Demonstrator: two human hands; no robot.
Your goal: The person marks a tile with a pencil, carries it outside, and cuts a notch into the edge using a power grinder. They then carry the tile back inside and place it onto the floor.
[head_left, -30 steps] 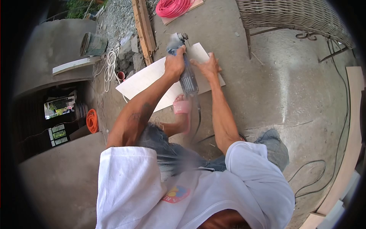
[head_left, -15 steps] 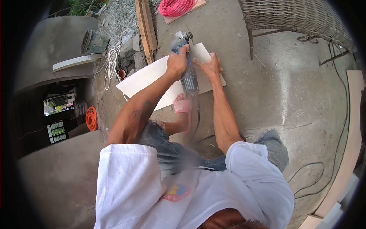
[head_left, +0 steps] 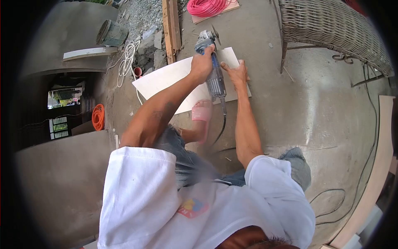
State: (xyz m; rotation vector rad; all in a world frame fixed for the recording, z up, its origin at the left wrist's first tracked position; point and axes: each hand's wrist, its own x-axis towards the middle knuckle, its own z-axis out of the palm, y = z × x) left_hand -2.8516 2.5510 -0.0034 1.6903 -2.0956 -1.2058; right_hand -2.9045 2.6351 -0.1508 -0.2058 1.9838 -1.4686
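My left hand is wrapped around the body of an angle grinder. The grinder's disc sits just past the far edge of a white flat panel, and its cord trails back toward me. On the panel's right end, my right hand grips the edge, thumb on top and fingers mostly hidden at the side. A foot in a pink slipper rests on the near part of the panel, under the grinder's cord end.
Pink coiled hose and wooden planks lie beyond the panel. A wicker chair stands at right. White cord, a bucket and rubble are at left. A black cable runs along the right floor.
The grinder's head has moved slightly away from the panel's far edge, and its disc is turned more into view. Both hands keep their holds. The whole view has shifted a little.
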